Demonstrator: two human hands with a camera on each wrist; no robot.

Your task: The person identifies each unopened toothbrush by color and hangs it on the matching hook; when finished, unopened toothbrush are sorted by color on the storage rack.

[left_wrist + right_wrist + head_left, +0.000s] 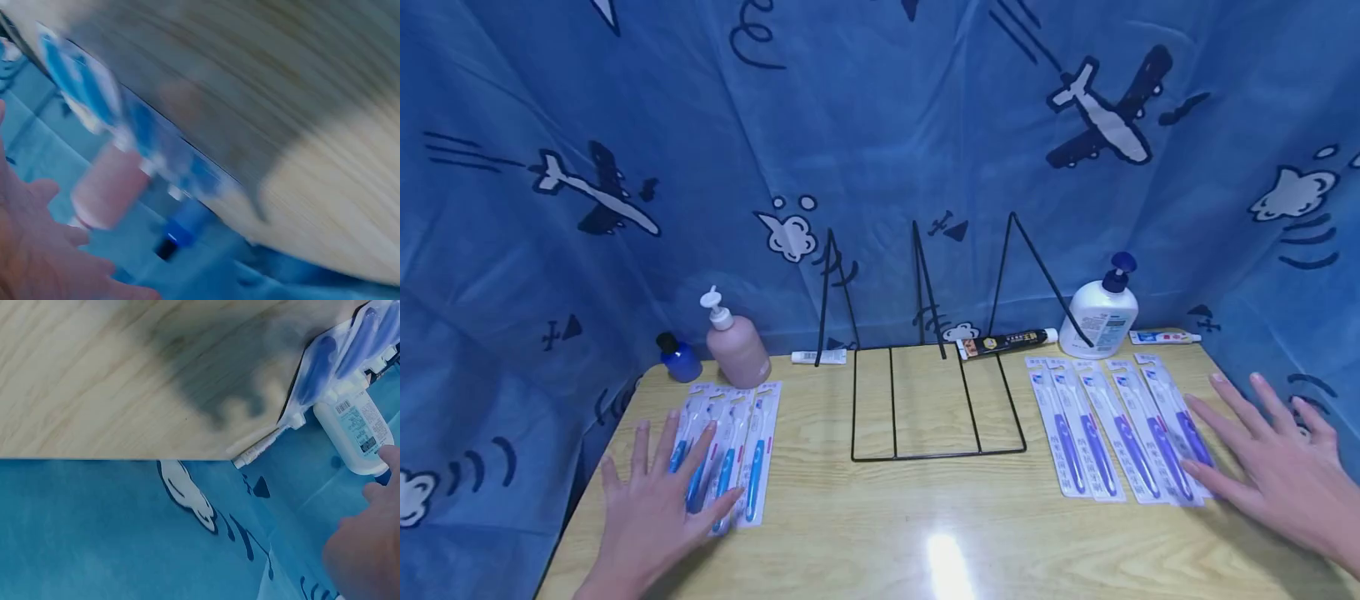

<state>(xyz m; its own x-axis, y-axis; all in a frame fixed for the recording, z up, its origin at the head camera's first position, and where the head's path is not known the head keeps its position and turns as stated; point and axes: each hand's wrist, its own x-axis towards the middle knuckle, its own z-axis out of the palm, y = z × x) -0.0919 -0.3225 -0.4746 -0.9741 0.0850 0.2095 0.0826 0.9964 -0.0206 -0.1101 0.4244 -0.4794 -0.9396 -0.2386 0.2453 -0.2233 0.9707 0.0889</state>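
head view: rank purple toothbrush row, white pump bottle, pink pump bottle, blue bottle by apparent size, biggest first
1. Purple toothbrush row
2. White pump bottle, pink pump bottle: too close to rank
3. Blue bottle

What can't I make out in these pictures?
- Head view: parts of the blue toothbrushes, hidden behind the left hand.
- Head view: any lettering on the small white tube, too small.
- Left wrist view: the pink bottle's details, blurred.
- Right wrist view: some purple toothbrushes, cut off by the edge.

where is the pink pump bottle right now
In the head view, the pink pump bottle stands on the left, just behind the blue toothbrushes and right of the small blue bottle.
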